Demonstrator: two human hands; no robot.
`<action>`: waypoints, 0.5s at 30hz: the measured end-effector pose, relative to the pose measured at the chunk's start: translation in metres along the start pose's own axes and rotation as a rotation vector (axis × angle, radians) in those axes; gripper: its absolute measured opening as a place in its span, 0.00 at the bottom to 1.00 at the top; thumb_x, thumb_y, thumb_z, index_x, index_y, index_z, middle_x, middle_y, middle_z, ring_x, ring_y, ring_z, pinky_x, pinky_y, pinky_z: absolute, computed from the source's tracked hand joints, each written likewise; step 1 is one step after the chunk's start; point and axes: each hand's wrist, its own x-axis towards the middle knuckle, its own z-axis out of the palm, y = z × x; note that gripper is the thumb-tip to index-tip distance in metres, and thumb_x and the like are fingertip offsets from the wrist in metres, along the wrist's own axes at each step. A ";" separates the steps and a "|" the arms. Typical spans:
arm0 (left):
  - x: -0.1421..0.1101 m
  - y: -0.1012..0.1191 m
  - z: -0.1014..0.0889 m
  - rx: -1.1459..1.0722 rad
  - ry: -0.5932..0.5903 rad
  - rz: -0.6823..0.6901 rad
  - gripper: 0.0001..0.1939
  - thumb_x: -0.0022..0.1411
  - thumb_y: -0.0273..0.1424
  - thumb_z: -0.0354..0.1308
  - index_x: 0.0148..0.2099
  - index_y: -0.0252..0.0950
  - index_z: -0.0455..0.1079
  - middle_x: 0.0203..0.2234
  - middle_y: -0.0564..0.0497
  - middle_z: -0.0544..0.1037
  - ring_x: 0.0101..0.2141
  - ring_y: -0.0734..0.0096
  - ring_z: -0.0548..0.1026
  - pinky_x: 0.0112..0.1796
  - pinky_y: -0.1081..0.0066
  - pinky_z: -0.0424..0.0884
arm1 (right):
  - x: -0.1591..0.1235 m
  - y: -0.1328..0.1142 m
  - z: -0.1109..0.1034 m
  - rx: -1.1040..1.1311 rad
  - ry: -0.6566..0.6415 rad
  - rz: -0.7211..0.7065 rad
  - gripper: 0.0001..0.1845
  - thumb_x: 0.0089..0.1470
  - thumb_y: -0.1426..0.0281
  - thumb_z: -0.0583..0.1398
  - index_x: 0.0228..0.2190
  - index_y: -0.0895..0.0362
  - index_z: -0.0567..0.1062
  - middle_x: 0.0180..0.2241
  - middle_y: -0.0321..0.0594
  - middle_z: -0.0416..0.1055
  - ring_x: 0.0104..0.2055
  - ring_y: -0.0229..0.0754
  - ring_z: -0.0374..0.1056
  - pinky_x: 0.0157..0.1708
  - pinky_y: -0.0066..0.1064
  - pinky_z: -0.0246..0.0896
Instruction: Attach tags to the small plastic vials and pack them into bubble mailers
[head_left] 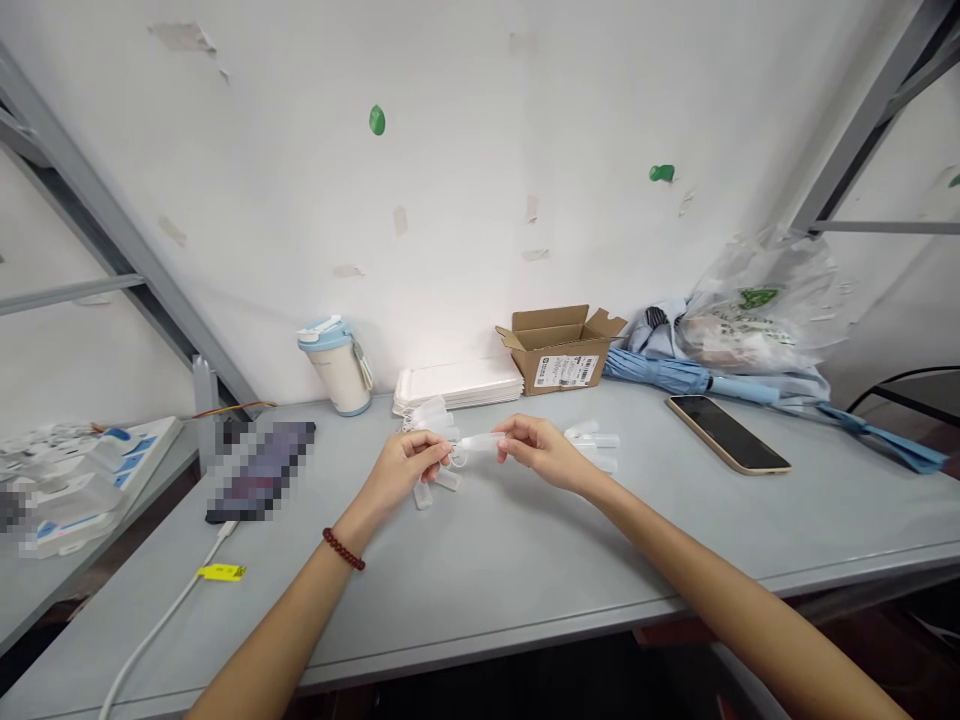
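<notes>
A translucent white plastic piece (480,441), slim and tube-like, spans the gap between my two hands just above the table. My left hand (405,470), with a dark red bead bracelet at the wrist, pinches its left end, where a thin loop hangs. At the other end, the fingertips of my right hand (546,452) are closed on the piece. Several similar translucent pieces (431,412) lie behind and below my left hand. More of them (604,440) rest on the table beyond my right wrist, partly hidden by it.
Behind the hands stand a cream tumbler (341,370), a stack of white packets (459,386) and an open cardboard box (561,352). A folded blue umbrella (660,372), a plastic bag (761,310) and a phone (727,432) lie right. A blurred-out device (262,470) with a white cable (169,615) is left.
</notes>
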 end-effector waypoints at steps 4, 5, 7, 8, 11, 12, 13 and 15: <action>-0.001 -0.008 0.001 0.051 -0.019 0.036 0.13 0.55 0.36 0.57 0.24 0.33 0.69 0.15 0.56 0.65 0.19 0.78 0.61 0.24 0.74 0.58 | 0.000 0.007 0.006 0.040 0.007 0.017 0.09 0.51 0.66 0.56 0.32 0.59 0.69 0.24 0.37 0.72 0.20 0.31 0.54 0.21 0.26 0.50; -0.001 -0.009 0.001 0.059 -0.028 0.044 0.13 0.55 0.36 0.57 0.24 0.33 0.69 0.15 0.56 0.65 0.19 0.78 0.61 0.24 0.74 0.58 | 0.000 0.008 0.007 0.050 0.003 0.019 0.08 0.50 0.67 0.56 0.32 0.59 0.69 0.24 0.37 0.72 0.20 0.31 0.54 0.21 0.26 0.50; -0.001 -0.012 0.000 0.064 -0.044 0.055 0.13 0.56 0.36 0.56 0.24 0.33 0.69 0.15 0.55 0.65 0.20 0.78 0.61 0.24 0.74 0.59 | -0.001 0.009 0.007 0.068 0.000 0.012 0.07 0.50 0.68 0.56 0.31 0.58 0.68 0.24 0.37 0.71 0.19 0.31 0.55 0.20 0.25 0.50; -0.001 -0.012 0.000 0.064 -0.047 0.058 0.13 0.56 0.36 0.56 0.25 0.33 0.70 0.16 0.55 0.66 0.20 0.77 0.61 0.25 0.73 0.59 | -0.001 0.009 0.007 0.076 0.000 0.006 0.07 0.49 0.68 0.56 0.31 0.58 0.68 0.24 0.36 0.71 0.19 0.31 0.55 0.20 0.25 0.50; -0.002 -0.012 0.001 0.064 -0.052 0.062 0.13 0.56 0.36 0.56 0.25 0.33 0.69 0.17 0.54 0.67 0.20 0.77 0.61 0.25 0.73 0.59 | -0.003 0.007 0.005 0.093 -0.006 -0.004 0.07 0.49 0.68 0.56 0.31 0.58 0.68 0.24 0.36 0.71 0.18 0.30 0.55 0.19 0.25 0.50; -0.002 -0.012 0.001 0.064 -0.052 0.062 0.13 0.56 0.36 0.56 0.25 0.33 0.69 0.16 0.54 0.67 0.20 0.77 0.61 0.25 0.74 0.59 | -0.003 0.006 0.005 0.095 -0.011 -0.004 0.06 0.49 0.69 0.56 0.31 0.58 0.68 0.24 0.36 0.71 0.18 0.30 0.55 0.19 0.25 0.50; -0.002 -0.012 0.002 0.063 -0.054 0.062 0.12 0.56 0.36 0.57 0.25 0.33 0.69 0.16 0.55 0.66 0.20 0.78 0.61 0.25 0.74 0.59 | -0.004 0.006 0.004 0.097 -0.014 -0.004 0.06 0.49 0.69 0.56 0.31 0.58 0.69 0.24 0.36 0.71 0.18 0.30 0.55 0.19 0.25 0.49; -0.002 -0.011 0.002 0.058 -0.055 0.061 0.12 0.55 0.35 0.57 0.25 0.33 0.70 0.16 0.55 0.66 0.20 0.78 0.61 0.25 0.74 0.59 | -0.004 0.006 0.004 0.100 -0.016 -0.005 0.06 0.49 0.69 0.56 0.31 0.58 0.69 0.23 0.35 0.70 0.18 0.30 0.55 0.18 0.25 0.49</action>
